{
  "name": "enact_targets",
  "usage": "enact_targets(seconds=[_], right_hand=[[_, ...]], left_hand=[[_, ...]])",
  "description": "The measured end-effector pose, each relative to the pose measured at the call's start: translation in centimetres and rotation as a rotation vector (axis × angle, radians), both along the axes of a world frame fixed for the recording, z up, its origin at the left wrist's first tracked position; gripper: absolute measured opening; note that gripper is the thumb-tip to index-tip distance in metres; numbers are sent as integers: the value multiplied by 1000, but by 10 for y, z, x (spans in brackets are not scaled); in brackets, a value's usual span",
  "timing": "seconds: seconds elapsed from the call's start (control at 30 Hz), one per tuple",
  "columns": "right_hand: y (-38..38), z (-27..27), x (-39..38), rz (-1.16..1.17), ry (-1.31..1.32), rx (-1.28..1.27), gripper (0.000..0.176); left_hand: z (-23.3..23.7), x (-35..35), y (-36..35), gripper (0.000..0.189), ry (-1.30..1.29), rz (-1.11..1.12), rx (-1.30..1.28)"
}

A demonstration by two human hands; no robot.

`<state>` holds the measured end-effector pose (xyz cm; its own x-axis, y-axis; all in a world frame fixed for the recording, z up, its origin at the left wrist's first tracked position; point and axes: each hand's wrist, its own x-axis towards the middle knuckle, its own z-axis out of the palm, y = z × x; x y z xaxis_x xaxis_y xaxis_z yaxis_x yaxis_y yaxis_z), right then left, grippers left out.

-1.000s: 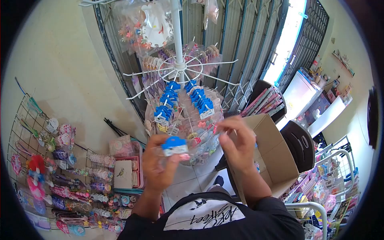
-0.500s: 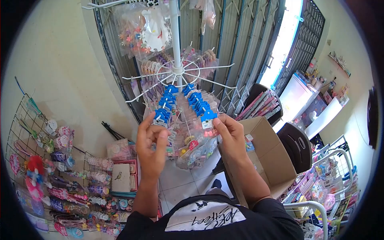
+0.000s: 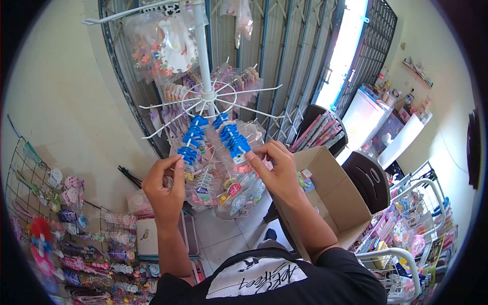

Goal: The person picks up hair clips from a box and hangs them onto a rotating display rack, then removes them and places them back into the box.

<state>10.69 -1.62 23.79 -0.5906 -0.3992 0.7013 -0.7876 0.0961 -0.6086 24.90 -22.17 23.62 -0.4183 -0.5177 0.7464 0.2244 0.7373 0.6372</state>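
Note:
A white rotating display rack [image 3: 208,95] stands before me, its prongs reaching outward. Two prongs facing me carry rows of small clear packets with blue header cards, a left row [image 3: 192,137] and a right row [image 3: 233,140]. My left hand [image 3: 165,190] is closed in a pinch at the front end of the left row; what lies between thumb and forefinger is too small to make out. My right hand [image 3: 278,170] has thumb and forefinger on the foremost blue-topped packet [image 3: 240,151] of the right row. Below hang more clear packets [image 3: 236,195] with colourful accessories.
An open cardboard box [image 3: 333,193] stands to my right, beside a dark chair [image 3: 363,175]. Wire grids with hair accessories [image 3: 86,244] are at lower left, and a white rack of goods [image 3: 401,249] at lower right. Behind the display is a folding metal gate [image 3: 284,56].
The view has shifted, so the rack sits further left. My left thumb and forefinger have come together at the left row's end. My right hand stays at the right row's front packet.

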Motion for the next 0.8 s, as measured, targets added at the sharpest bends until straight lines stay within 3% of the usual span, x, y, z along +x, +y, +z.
enact_targets(seconds=[0.33,0.53,0.67,0.73,0.8], right_hand=[[6,-4,1,48,49,-15,15],[36,-30,-14,41,-79,112,13],[71,-70,-45,-53,-188,123,15],[101,-102,-76,-159,-383,36,22],[146,-150,-119,-251,-496,-34,25]], left_hand=[[-4,0,-23,12,6,38,123],[-6,1,-34,14,-2,70,125],[-4,-1,-22,16,55,108,159],[-12,-1,-12,17,325,277,6],[-29,11,3,27,346,315,-28]])
